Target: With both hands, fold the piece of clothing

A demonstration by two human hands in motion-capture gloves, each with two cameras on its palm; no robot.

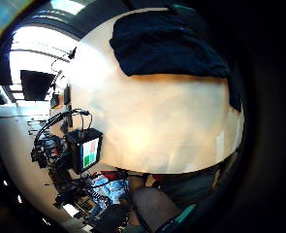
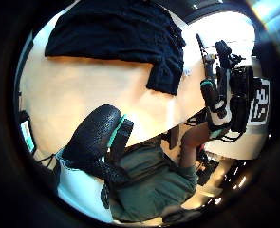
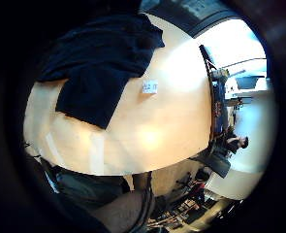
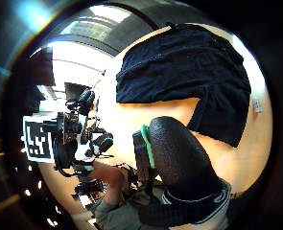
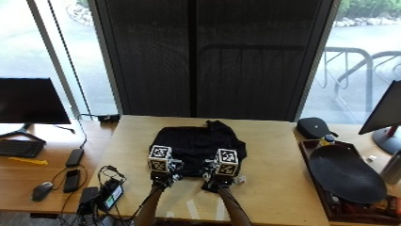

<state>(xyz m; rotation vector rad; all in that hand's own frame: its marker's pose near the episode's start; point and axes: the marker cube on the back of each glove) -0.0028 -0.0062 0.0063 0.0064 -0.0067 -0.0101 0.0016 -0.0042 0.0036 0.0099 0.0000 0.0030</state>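
Wooden table [image 5: 282, 155], black garment [image 5: 194, 143] spread crosswise

The piece of clothing [image 5: 199, 146] is black, plain, with no pattern that can be seen. The table [image 5: 276, 188] under it is light wood, a pale yellow-beige colour. The left hand [image 5: 161, 179] and the right hand [image 5: 216, 183] are in black gloves. On the table beside the clothing lies a small white tag [image 3: 150, 87]. At the right side there is a dark tray [image 5: 348, 175] with a black oval dish, and a black pouch [image 5: 315, 127] near it.
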